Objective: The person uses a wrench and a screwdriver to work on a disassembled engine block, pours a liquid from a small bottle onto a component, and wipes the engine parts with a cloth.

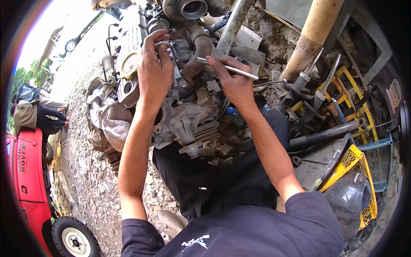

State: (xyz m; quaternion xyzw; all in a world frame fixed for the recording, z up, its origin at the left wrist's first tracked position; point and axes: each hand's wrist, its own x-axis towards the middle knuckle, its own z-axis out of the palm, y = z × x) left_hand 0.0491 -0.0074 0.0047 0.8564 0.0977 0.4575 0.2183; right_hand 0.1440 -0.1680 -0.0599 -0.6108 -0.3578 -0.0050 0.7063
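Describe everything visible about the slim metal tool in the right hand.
The slim metal tool is a thin, silvery, straight rod, seemingly steel. The right hand pinches it mid-length, so it lies nearly level, slightly tilted. Its left tip points into the grimy engine; its right end sticks out free past the fingers.

I'm out in the open here, bright daylight, sky blown out white at the top left. Ground under me is rough grey broken stone and gravel [87, 180] running off to my left. A red vehicle with a black tyre on a white rim [32, 192] is parked at the left edge, and someone [36, 113] in dark clothes is crouched just past it. Green trees [25, 75] behind. A thick yellowish bamboo pole [314, 36] leans against the rubble at my upper right, and yellow plastic crates [357, 158] sit to my right next to a blue one [379, 156]
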